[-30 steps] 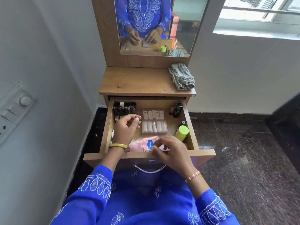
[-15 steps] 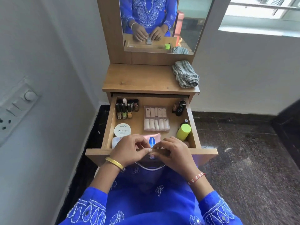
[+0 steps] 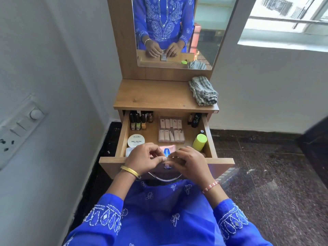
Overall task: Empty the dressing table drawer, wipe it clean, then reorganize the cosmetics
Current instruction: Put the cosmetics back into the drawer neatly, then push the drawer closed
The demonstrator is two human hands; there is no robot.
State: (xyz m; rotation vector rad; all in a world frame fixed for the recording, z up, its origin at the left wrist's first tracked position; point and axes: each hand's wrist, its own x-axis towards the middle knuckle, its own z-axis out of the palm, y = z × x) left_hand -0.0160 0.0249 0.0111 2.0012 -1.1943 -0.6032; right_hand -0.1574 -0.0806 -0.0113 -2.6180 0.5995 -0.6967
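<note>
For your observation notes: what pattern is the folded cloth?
Grey and white stripes on the folded cloth, head view.

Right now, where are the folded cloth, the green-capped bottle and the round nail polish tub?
folded cloth (image 3: 204, 93), head view, middle of its striped top.
green-capped bottle (image 3: 200, 141), head view, its cap.
round nail polish tub (image 3: 136, 140), head view, lid centre.

Person wears a bright blue tunic (image 3: 165, 215), semi-sheer, with small white embroidered motifs scattered over the front. Both sleeves end in wide cuffs with dense white thread embroidery and small mirror pieces. Left wrist: plain gold bangle (image 3: 129, 171). Right wrist: thin beaded bracelet (image 3: 210, 186), pink and white. Mirror reflection shows the same white embroidery down the tunic's chest.
</note>
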